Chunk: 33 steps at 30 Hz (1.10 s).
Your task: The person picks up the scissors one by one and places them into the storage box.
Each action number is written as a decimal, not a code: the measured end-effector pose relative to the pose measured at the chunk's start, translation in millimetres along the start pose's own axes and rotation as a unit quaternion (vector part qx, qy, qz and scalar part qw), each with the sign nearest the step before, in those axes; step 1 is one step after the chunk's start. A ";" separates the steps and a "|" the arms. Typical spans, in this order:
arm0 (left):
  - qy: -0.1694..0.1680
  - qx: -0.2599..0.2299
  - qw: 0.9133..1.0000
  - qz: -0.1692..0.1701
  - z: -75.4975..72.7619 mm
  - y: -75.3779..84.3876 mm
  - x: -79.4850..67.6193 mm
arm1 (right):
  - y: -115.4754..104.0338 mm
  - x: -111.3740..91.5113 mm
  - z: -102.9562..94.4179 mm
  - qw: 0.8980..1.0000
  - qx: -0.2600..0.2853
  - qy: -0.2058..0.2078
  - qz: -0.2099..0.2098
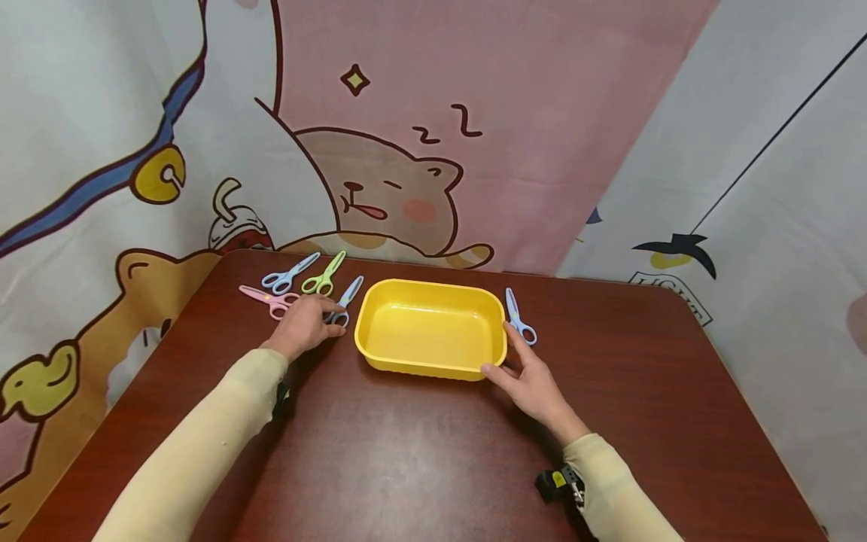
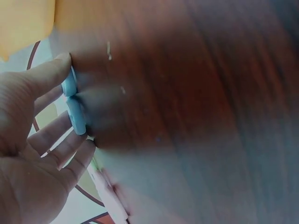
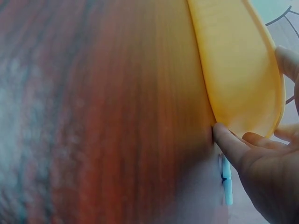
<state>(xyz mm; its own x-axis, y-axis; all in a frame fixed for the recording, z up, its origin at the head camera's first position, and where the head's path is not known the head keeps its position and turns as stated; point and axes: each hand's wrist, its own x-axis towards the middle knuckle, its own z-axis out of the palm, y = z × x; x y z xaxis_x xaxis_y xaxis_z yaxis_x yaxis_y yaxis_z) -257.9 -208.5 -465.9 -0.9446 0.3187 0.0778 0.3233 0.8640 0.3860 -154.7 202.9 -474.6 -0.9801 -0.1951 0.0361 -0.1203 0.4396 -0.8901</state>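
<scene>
My left hand (image 1: 308, 325) is at a pair of blue scissors (image 1: 353, 290) lying left of the yellow tray. In the left wrist view, the thumb rests on one end of the blue handles (image 2: 77, 115) and the fingers lie along the other, so the hand holds them between. My right hand (image 1: 531, 382) holds the near right corner of the yellow tray (image 1: 433, 370), thumb at the front rim and fingers along the right side. The right wrist view shows those fingers against the tray's wall (image 3: 238, 74). Nothing lies inside the tray.
Further left lie blue scissors (image 1: 280, 281), green scissors (image 1: 318, 284) and pink scissors (image 1: 269, 299). Another blue pair (image 1: 521, 327) is just right of the tray, close to my right fingers. The brown table (image 1: 406, 467) ends at a printed curtain (image 1: 528, 135) behind.
</scene>
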 end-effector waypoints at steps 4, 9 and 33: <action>-0.003 -0.002 1.000 -0.010 0.0 -0.4 -0.9 | -0.5 -0.3 0.2 1.000 0.000 0.002 0.002; -0.003 -0.012 1.000 -0.022 0.7 -1.2 -2.6 | -1.7 -1.4 0.2 1.000 0.004 0.000 0.005; 0.017 -0.048 0.998 -0.030 -1.4 -4.7 -13.0 | -3.0 -1.6 0.6 1.000 -0.006 0.004 0.011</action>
<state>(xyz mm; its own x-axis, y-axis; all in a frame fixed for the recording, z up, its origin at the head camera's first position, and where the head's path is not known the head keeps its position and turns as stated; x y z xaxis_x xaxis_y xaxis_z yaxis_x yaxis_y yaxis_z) -247.2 -217.2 -467.5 -0.9639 0.2530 0.0834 0.2615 0.8389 0.4774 -152.7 201.4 -472.3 -0.9838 -0.1781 0.0211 -0.1011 0.4537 -0.8854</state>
